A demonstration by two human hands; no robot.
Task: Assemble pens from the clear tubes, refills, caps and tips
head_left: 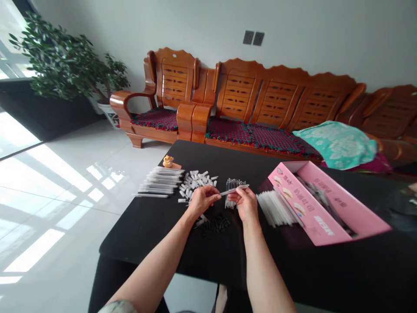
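A slim, whitish pen barrel (232, 190) is held level between my two hands above the black table (146, 237). My left hand (204, 200) pinches its left end, and the fingers of my right hand (246, 203) close around its right part. Behind and below the barrel lies a bundle of thin pen refills (232, 184), partly covered by my right hand. Just beyond my left hand is a loose pile of white pen caps (195, 179). Small black plugs (219, 223) are heaped between my forearms. A row of white tubes (276, 208) lies right of my right hand.
Finished-looking white pens (159, 181) lie in a row at the left table edge, near a small yellow figurine (168, 161). An open pink box (302, 208) with dark contents stands at the right. Behind the table is a wooden sofa (237, 89); a potted plant (74, 65) stands left.
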